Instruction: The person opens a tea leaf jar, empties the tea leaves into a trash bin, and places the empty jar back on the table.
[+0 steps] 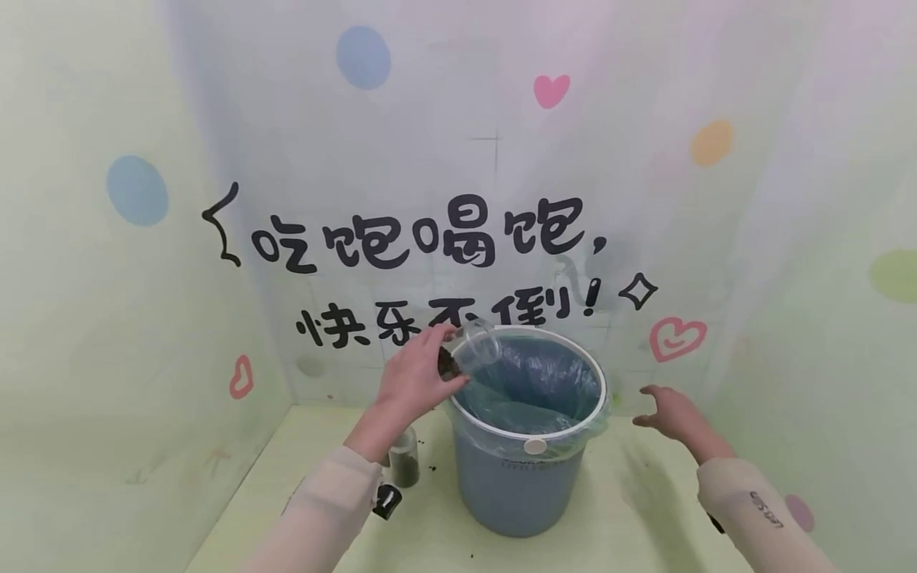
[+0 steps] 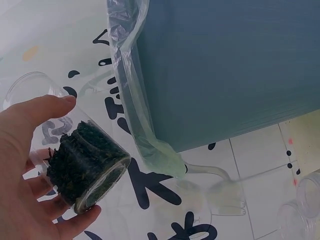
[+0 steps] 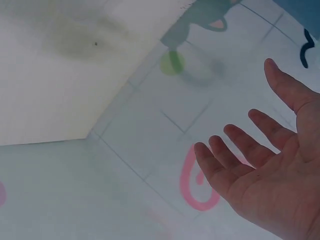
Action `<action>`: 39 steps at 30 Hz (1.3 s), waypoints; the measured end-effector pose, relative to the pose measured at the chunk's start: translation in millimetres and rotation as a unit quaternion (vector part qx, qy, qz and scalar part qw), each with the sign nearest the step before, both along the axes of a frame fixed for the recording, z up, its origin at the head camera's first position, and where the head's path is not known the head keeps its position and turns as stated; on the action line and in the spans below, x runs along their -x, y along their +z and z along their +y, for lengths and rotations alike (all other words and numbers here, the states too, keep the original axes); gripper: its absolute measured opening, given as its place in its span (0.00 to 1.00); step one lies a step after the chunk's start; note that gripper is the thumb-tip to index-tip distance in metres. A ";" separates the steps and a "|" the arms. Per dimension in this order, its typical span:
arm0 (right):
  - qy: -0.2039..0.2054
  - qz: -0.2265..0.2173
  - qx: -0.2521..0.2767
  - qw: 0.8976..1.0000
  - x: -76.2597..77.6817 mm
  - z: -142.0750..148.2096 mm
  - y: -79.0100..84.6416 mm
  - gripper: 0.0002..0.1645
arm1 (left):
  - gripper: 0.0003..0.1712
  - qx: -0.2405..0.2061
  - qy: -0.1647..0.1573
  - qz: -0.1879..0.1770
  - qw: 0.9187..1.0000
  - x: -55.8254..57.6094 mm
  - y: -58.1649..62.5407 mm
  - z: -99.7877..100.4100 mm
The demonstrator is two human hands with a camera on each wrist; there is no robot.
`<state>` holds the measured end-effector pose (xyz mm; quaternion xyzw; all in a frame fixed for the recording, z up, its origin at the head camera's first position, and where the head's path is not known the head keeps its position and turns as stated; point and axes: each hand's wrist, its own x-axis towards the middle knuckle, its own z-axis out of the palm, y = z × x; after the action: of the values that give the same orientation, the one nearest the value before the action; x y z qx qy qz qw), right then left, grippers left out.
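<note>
In the head view, my left hand [image 1: 415, 374] grips a clear jar [image 1: 478, 344], tilted with its mouth over the left rim of a blue-grey bin [image 1: 519, 497]. Dark dried leaves [image 2: 80, 155] lie in the bottom part of the jar, as the left wrist view shows. My fingers and thumb curl around its side. A pale green plastic bag [image 1: 501, 414] lines the bin and folds over its white rim. To the right of the bin hovers my right hand [image 1: 673, 412], holding nothing; its fingers are spread and loosely bent in the right wrist view [image 3: 270, 170].
Under my left forearm a clear jar [image 1: 405, 460] with dark contents stands on the pale yellow table [image 1: 430, 541]. Dark crumbs lie beside it. A black object [image 1: 387, 502] shows below my left wrist. Printed walls [image 1: 444, 119] close in the back and both sides.
</note>
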<state>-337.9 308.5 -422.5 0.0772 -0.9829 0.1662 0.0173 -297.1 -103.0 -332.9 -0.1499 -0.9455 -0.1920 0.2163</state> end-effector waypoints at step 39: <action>0.037 0.185 -0.045 0.981 -12.4 -93.8 55.1 0.20 | 0.44 0.020 0.013 -0.010 1.000 9.3 -2.4 -3.9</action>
<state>-325.5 214.7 -367.3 0.1433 -0.9657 0.1051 0.1895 -306.4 -106.9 -335.2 -0.1397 -0.9531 -0.1722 0.2062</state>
